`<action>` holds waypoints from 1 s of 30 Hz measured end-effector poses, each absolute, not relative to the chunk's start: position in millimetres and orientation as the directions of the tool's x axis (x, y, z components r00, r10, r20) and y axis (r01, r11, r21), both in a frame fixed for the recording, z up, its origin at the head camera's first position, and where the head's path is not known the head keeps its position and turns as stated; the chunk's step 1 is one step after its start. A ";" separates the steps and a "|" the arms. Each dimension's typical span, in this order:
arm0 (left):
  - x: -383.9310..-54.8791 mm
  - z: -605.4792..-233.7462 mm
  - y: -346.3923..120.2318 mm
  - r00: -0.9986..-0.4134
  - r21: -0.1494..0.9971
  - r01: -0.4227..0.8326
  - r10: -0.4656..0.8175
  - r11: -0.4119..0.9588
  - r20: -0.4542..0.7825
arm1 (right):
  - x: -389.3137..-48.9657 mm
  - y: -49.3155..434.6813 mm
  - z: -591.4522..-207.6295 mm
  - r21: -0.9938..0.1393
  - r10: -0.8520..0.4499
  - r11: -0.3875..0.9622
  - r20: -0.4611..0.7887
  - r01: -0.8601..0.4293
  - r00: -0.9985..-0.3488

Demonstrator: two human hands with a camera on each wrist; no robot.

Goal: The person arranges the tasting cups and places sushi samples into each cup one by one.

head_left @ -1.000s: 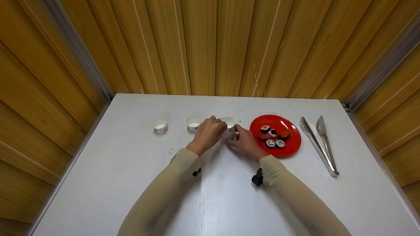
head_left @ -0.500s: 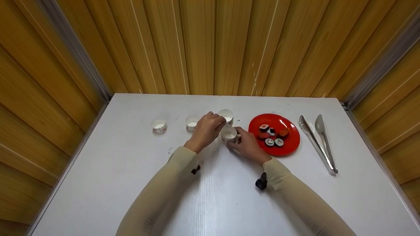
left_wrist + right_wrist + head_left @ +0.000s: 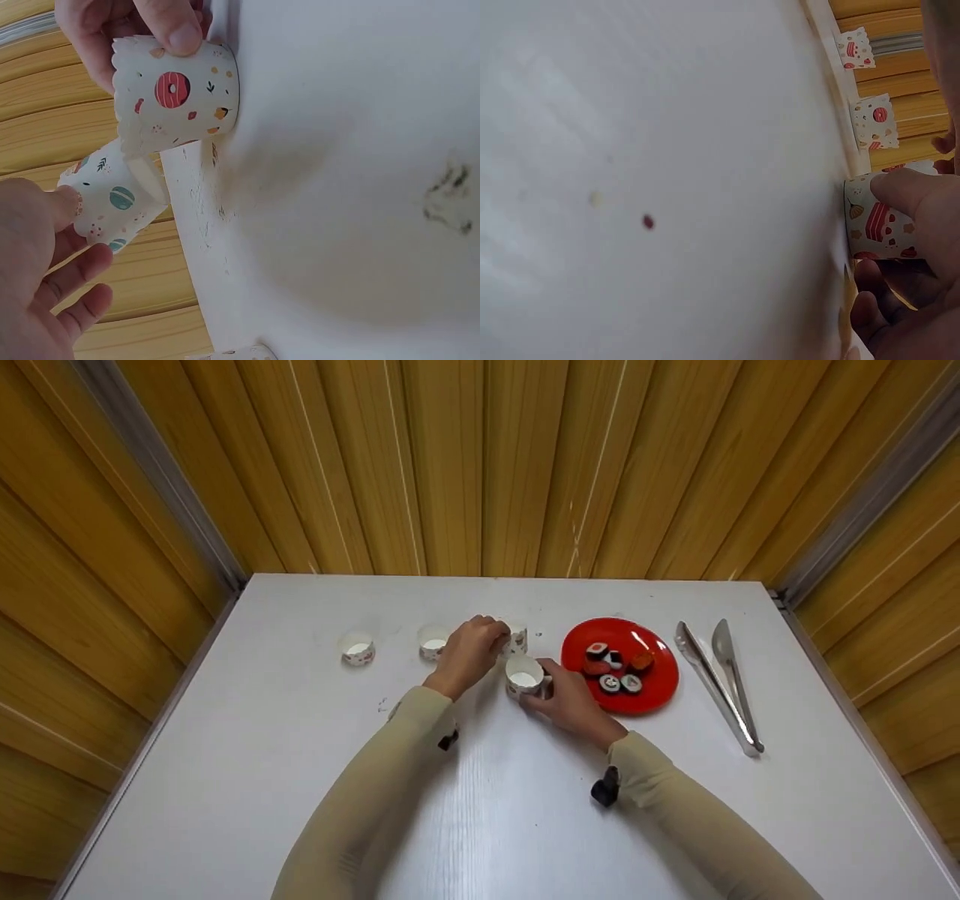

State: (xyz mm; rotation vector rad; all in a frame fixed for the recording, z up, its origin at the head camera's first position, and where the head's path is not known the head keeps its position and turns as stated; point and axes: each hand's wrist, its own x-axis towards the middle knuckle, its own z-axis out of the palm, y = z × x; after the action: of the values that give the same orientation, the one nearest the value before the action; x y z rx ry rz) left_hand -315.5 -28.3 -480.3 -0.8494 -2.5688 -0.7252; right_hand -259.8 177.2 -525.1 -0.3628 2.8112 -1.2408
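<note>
My left hand [image 3: 469, 655] pinches the scalloped rim of a white paper baking cup [image 3: 112, 199] printed with teal treats. This cup looks tilted in the left wrist view, and in the head view my fingers partly hide it. My right hand [image 3: 571, 701] holds a second paper baking cup [image 3: 524, 675] by its side, thumb and fingers around it. That second cup is nearer to me, with its mouth facing up. Its pink cake print shows in the right wrist view, where the thumb [image 3: 907, 191] presses on its wall.
Two more paper cups stand to the left, one at the far left [image 3: 358, 649] and one [image 3: 433, 643] beside my left hand. Right of my hands lies a red plate [image 3: 649, 696] with several sushi pieces [image 3: 610, 683]. Metal tongs [image 3: 721, 690] lie farther right.
The two cups were together between my hands. My right hand has drawn one cup toward me, apart from the other, which stays behind at my left fingers.
</note>
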 end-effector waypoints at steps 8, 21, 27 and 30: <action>-316.4 -477.1 -23.4 -0.788 0.395 0.606 0.453 0.691 0.417 | -255.2 182.9 -524.5 -0.740 -0.236 0.640 0.070 -0.209 -0.969; -326.6 -494.1 -25.1 -0.851 0.328 0.520 0.444 0.789 0.280 | -246.6 177.3 -522.4 -0.723 -0.239 0.659 0.057 -0.205 -0.969; -326.3 -498.5 -26.8 -0.848 0.329 0.526 0.454 0.784 0.274 | -245.4 176.0 -521.9 -0.719 -0.228 0.669 0.042 -0.188 -0.973; -325.7 -499.2 -26.7 -0.852 0.328 0.521 0.458 0.788 0.254 | -245.3 175.8 -522.3 -0.718 -0.228 0.669 0.045 -0.190 -0.973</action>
State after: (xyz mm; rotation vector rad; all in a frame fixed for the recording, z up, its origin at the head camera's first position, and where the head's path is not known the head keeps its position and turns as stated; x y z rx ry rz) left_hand -325.7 -26.7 -499.2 -0.7762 -2.8171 -0.5873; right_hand -245.3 175.8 -522.3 -0.3540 2.8254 -1.2075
